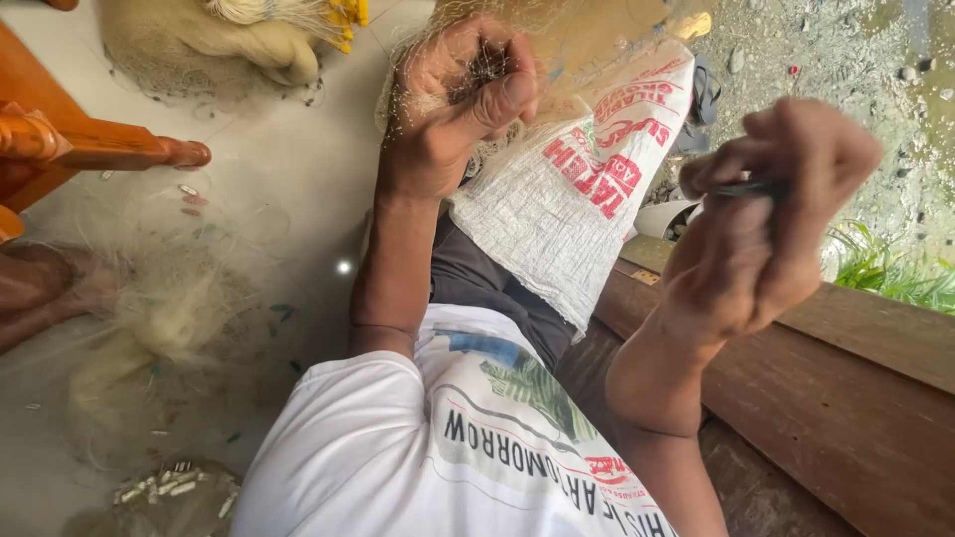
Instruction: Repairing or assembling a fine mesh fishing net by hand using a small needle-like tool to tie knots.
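My left hand [463, 94] is raised and shut on a bunched piece of fine, pale fishing net [477, 70], pinched between thumb and fingers. My right hand [766, 209] is held apart to the right, with its fingers closed on a thin dark tool [751, 187] that points left. A white woven sack with red print [572, 189] lies over my lap, below and between the hands. More of the translucent net drapes from the left hand over the sack.
Loose net [169, 318] spreads over the pale floor at left, with small metal sinkers [169, 484] at bottom left. An orange wooden furniture leg [99, 149] juts in at left. A brown wooden plank [846, 398] runs at right, gravel and grass [895, 278] beyond it.
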